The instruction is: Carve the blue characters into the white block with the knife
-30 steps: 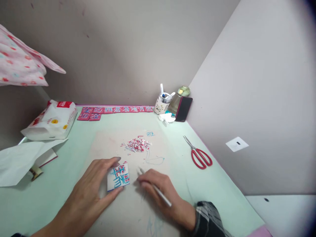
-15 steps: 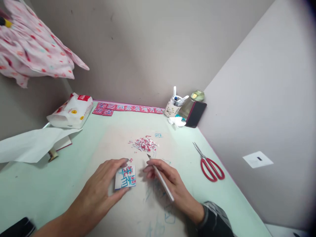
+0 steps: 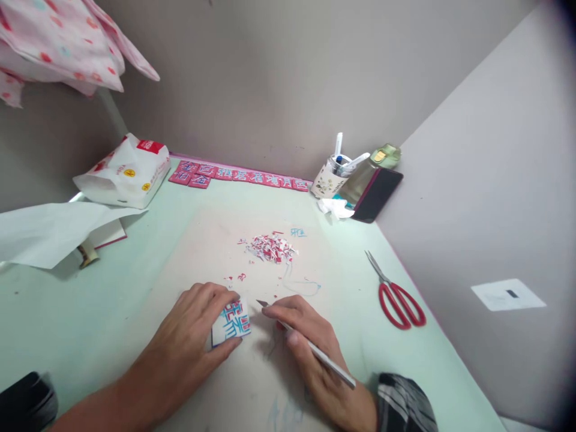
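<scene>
My left hand (image 3: 193, 336) grips a small square carved block (image 3: 230, 327) by its edges, thumb at the near side and fingers at the far side. Its white face carries blue-drawn characters with red showing in parts. My right hand (image 3: 315, 354) is closed around a craft knife (image 3: 326, 359) with a silver handle. The blade points up and left, a little to the right of the block and apart from it. Beyond both hands lies a heap of red and white shavings (image 3: 272, 248) on the beige board (image 3: 193, 240).
Red-handled scissors (image 3: 396, 300) lie at the right. Along the back edge runs a row of pink character tiles (image 3: 243, 176). A pen cup (image 3: 328, 180), crumpled tissue (image 3: 335, 208) and dark phone (image 3: 378, 195) stand back right. A white paper bag (image 3: 128, 174) and paper sheet (image 3: 58, 231) are left.
My right hand has turned the craft knife, so its blade now points further left and sits lower, nearer the block. More small scraps lie beyond the block. The view has shifted slightly.
</scene>
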{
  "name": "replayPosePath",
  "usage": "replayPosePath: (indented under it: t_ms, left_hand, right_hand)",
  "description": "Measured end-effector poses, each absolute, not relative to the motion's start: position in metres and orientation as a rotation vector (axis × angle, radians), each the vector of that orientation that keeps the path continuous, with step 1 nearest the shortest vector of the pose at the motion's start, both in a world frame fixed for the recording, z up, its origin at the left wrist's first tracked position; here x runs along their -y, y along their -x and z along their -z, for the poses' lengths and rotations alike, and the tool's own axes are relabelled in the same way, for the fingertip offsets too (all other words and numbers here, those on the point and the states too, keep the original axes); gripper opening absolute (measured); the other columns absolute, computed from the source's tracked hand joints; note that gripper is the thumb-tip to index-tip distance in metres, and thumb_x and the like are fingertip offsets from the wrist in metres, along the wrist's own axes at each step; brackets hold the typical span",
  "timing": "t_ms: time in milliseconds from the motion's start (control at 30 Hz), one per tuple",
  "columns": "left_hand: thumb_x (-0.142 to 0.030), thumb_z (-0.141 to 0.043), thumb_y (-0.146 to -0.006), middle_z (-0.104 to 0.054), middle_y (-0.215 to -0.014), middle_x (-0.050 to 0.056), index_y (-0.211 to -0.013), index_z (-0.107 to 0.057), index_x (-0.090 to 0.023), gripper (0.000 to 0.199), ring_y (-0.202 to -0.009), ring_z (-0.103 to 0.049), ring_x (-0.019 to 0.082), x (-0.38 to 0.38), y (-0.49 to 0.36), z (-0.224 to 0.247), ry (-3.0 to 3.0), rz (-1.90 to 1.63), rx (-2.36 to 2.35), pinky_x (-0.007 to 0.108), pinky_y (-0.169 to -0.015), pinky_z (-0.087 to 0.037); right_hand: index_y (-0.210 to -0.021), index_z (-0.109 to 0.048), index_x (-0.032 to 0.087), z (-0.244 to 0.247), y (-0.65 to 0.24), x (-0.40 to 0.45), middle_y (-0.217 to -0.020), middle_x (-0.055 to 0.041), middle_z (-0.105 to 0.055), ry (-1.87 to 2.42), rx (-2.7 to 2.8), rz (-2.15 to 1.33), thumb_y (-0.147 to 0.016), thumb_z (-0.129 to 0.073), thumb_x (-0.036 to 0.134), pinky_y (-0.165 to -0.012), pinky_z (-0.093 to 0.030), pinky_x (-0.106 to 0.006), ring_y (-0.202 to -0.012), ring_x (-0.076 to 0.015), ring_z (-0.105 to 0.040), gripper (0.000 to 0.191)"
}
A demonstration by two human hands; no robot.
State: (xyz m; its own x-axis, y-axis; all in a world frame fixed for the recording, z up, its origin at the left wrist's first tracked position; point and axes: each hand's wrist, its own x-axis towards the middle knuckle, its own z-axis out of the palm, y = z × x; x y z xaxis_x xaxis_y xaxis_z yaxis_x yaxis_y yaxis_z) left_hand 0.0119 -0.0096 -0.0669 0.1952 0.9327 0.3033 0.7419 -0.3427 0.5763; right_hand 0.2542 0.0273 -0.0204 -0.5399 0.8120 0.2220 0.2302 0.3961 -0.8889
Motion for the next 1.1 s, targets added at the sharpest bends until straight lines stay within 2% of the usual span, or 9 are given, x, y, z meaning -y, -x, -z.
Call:
replayPosePath:
  t_ms: [67, 133, 200, 267, 500, 833, 1100]
  left_hand:
    - [-0.023, -0.072, -0.09, -0.067, -0.112, 0.002, -0.123, -0.057, -0.029, 0.037, -0.102, -0.062, 0.028, 0.01, -0.013, 0.066, -2.167, -0.897, -1.582, 0.042, -0.087, -0.052]
    - [-0.022, -0.071, -0.089, -0.066, -0.111, 0.001, -0.122, -0.056, -0.029, 0.036, -0.102, -0.062, 0.028, 0.01, -0.015, 0.066, -2.153, -0.884, -1.583, 0.043, -0.087, -0.05]
    - [-0.021, -0.071, -0.088, -0.065, -0.111, 0.001, -0.121, -0.055, -0.029, 0.037, -0.101, -0.061, 0.028, 0.011, -0.017, 0.067, -2.14, -0.866, -1.587, 0.045, -0.088, -0.049]
    - [-0.021, -0.072, -0.087, -0.064, -0.111, 0.001, -0.12, -0.054, -0.03, 0.038, -0.102, -0.061, 0.029, 0.011, -0.018, 0.068, -2.127, -0.849, -1.592, 0.046, -0.089, -0.048]
    - [-0.018, -0.073, -0.083, -0.065, -0.107, 0.0, -0.115, -0.055, -0.029, 0.039, -0.097, -0.061, 0.028, 0.008, -0.02, 0.067, -2.113, -0.89, -1.592, 0.044, -0.083, -0.048]
    - [-0.021, -0.072, -0.085, -0.065, -0.106, 0.001, -0.114, -0.055, -0.029, 0.034, -0.096, -0.06, 0.028, 0.008, -0.019, 0.067, -2.109, -0.868, -1.584, 0.044, -0.083, -0.047]
    - [-0.023, -0.076, -0.085, -0.065, -0.105, 0.0, -0.113, -0.056, -0.027, 0.035, -0.094, -0.061, 0.028, 0.008, -0.018, 0.066, -2.141, -0.88, -1.581, 0.044, -0.081, -0.046]
  right_hand:
    - [-0.114, -0.074, 0.026, 0.026, -0.249, -0.026, -0.102, -0.0058, -0.073, 0.959, 1.961, -1.137, -0.106, -0.056, 0.03, -0.079, -0.057, -0.029, -0.089, -0.0187, -0.069, 0.02]
    - [-0.096, -0.071, 0.023, 0.03, -0.243, -0.024, -0.085, -0.0017, -0.071, 1.073, 1.916, -1.123, -0.099, -0.062, 0.023, -0.068, -0.053, -0.025, -0.074, -0.0153, -0.065, 0.01]
    - [-0.084, -0.065, 0.021, 0.031, -0.237, -0.022, -0.071, 0.0018, -0.064, 1.178, 1.88, -1.113, -0.094, -0.062, 0.021, -0.058, -0.047, -0.023, -0.062, -0.0128, -0.056, 0.011]
    - [-0.079, -0.06, 0.021, 0.031, -0.231, -0.021, -0.067, 0.003, -0.06, 1.234, 1.864, -1.118, -0.093, -0.06, 0.022, -0.055, -0.043, -0.022, -0.059, -0.0118, -0.051, 0.014]
    - [-0.074, -0.053, 0.022, 0.042, -0.226, -0.024, -0.065, 0.0031, -0.056, 1.269, 1.823, -1.111, -0.092, -0.057, 0.026, -0.053, -0.038, -0.022, -0.058, -0.0116, -0.047, 0.019]
    - [-0.075, -0.053, 0.022, 0.042, -0.224, -0.024, -0.066, 0.0033, -0.056, 1.259, 1.83, -1.158, -0.094, -0.058, 0.026, -0.054, -0.038, -0.022, -0.059, -0.0114, -0.046, 0.02]
    - [-0.074, -0.047, 0.023, 0.031, -0.22, -0.028, -0.066, 0.0057, -0.05, 1.259, 1.929, -1.174, -0.091, -0.054, 0.018, -0.055, -0.034, -0.023, -0.059, -0.0107, -0.041, 0.019]
